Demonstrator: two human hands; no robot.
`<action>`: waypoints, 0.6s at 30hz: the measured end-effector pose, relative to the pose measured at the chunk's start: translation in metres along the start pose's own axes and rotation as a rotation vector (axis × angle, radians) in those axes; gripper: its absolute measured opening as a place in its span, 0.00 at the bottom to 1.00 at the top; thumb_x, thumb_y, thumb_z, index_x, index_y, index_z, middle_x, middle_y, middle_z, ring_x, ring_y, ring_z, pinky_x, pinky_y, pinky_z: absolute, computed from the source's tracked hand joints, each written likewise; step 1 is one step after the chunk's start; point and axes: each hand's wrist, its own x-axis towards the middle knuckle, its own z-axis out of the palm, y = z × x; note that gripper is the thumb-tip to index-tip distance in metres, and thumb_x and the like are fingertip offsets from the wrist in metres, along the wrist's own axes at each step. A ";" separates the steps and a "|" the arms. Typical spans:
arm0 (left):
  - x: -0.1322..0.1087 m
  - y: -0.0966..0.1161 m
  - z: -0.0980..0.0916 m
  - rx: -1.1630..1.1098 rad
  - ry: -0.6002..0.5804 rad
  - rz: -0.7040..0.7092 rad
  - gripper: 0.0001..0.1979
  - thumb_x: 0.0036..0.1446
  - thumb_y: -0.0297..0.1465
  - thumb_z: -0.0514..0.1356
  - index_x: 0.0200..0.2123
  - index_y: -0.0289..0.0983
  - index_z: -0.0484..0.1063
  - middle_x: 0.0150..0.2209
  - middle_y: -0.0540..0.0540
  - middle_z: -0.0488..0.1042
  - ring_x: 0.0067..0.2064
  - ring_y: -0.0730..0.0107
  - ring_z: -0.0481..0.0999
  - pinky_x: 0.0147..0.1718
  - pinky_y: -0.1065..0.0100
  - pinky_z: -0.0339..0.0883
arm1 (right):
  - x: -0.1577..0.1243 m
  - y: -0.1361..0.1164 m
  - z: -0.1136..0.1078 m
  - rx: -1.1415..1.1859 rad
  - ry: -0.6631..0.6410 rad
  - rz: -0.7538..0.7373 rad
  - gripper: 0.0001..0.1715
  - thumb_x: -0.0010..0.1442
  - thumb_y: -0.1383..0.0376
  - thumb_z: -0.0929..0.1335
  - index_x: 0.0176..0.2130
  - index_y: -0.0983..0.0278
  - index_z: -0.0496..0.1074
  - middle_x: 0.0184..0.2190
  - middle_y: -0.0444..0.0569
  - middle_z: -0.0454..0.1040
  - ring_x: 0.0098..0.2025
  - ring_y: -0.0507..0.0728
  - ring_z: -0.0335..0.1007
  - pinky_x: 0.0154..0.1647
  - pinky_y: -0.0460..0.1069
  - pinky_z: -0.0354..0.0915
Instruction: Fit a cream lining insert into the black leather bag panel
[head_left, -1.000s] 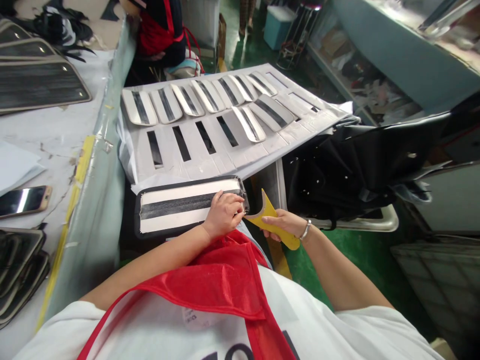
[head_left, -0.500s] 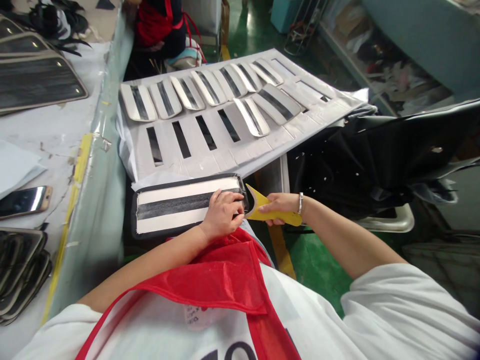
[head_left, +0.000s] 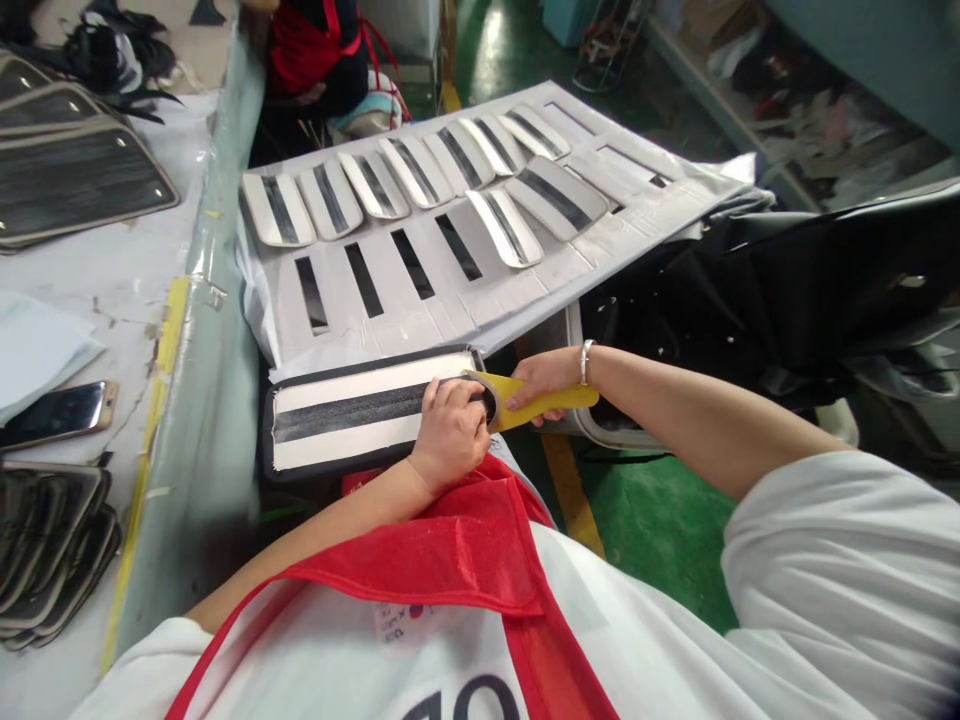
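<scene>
In front of my red apron lies a long cream panel (head_left: 360, 440) with rounded black edging and a dark stripe down its middle. My left hand (head_left: 452, 425) is on its right end, fingers bent and pressed together over the black edge. My right hand (head_left: 547, 382) is closed around a yellow flat scraper (head_left: 574, 400) with a curved notch at its wide end. The notched end meets the panel's right edge, close to my left fingertips. What lies under those fingertips is hidden.
Beyond the panel, a pale covered board (head_left: 390, 330) carries several striped pieces (head_left: 330, 200) and has dark slots. On the left bench are a phone (head_left: 56, 415), stacked dark panels (head_left: 52, 550) and larger ones (head_left: 82, 185). Black sheeting (head_left: 712, 300) hangs at right. Another person (head_left: 315, 50) sits behind.
My right hand has moved slightly up and left with the yellow scraper, whose notched end now overlaps the panel's right edge. My left fingers are bent more; the panel has hardly moved.
</scene>
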 end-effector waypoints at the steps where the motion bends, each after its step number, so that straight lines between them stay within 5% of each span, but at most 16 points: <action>1: 0.000 0.001 0.000 0.008 0.009 -0.014 0.02 0.51 0.27 0.56 0.30 0.38 0.69 0.49 0.46 0.68 0.53 0.59 0.62 0.60 0.50 0.42 | 0.000 -0.001 -0.001 -0.013 0.004 -0.003 0.28 0.47 0.47 0.70 0.33 0.70 0.70 0.21 0.47 0.74 0.17 0.49 0.66 0.18 0.43 0.62; 8: 0.000 -0.006 -0.005 -0.060 0.000 -0.057 0.09 0.52 0.27 0.56 0.38 0.37 0.65 0.48 0.43 0.68 0.51 0.59 0.64 0.58 0.49 0.46 | 0.007 0.008 -0.006 -0.017 -0.028 -0.063 0.29 0.46 0.47 0.71 0.35 0.70 0.70 0.23 0.47 0.74 0.18 0.50 0.67 0.18 0.44 0.63; 13: 0.009 -0.014 -0.010 -0.160 0.185 -0.075 0.11 0.55 0.23 0.50 0.42 0.36 0.64 0.47 0.42 0.68 0.51 0.65 0.66 0.56 0.57 0.55 | 0.008 0.019 0.001 0.065 0.013 -0.125 0.28 0.46 0.48 0.71 0.33 0.70 0.70 0.21 0.47 0.74 0.17 0.49 0.66 0.17 0.43 0.62; 18: 0.034 -0.002 0.021 0.053 0.147 0.123 0.17 0.60 0.30 0.49 0.51 0.31 0.63 0.53 0.38 0.67 0.56 0.60 0.63 0.60 0.52 0.47 | 0.005 0.031 0.021 0.170 0.144 -0.168 0.24 0.49 0.51 0.69 0.30 0.71 0.68 0.20 0.48 0.73 0.16 0.48 0.64 0.17 0.43 0.61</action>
